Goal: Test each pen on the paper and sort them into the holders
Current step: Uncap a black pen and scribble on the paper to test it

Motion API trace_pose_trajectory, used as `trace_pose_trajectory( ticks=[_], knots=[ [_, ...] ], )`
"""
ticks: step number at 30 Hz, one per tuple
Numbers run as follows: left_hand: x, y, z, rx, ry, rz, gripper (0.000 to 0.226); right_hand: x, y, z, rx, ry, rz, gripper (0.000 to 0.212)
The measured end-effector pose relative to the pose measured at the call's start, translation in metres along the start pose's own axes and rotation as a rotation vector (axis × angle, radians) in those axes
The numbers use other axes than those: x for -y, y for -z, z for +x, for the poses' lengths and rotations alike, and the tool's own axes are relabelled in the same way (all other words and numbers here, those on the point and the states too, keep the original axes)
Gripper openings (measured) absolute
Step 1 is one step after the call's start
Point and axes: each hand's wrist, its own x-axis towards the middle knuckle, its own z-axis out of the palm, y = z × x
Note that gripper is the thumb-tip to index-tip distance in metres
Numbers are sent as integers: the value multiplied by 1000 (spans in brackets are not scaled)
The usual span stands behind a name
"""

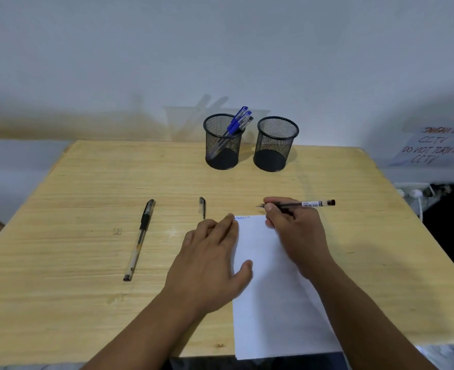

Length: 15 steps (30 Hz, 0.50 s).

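Observation:
A white sheet of paper (268, 289) lies on the wooden table, with small blue scribbles at its top left corner. My left hand (212, 260) rests flat on the paper's left edge, fingers spread. My right hand (295, 233) grips an uncapped dark pen (311, 204) just past the paper's top edge, tip pointing left. Its black cap (202, 206) lies on the table left of the hands. A capped black gel pen (140, 239) lies further left. Two black mesh holders stand at the back: the left holder (221, 142) has several blue pens, the right holder (273, 145) looks empty.
The wooden table (73, 263) meets a white wall at the back. A handwritten CCTV notice (434, 148) sits off the table's right edge, with white plugs and cables (418, 194) below it.

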Motion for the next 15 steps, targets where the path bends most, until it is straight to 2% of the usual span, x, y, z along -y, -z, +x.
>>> trace_pose_trajectory(
  ticks=[8,11,15],
  knots=[
    [-1,1,0,-16,6,-27,78,-10,-6,7,-21,-12,-64,12],
    [-1,2,0,-12,6,-28,78,-10,-5,11,-22,18,-123,2],
    [-1,2,1,-6,13,-34,78,-11,-7,12,21,85,-235,10]
  ],
)
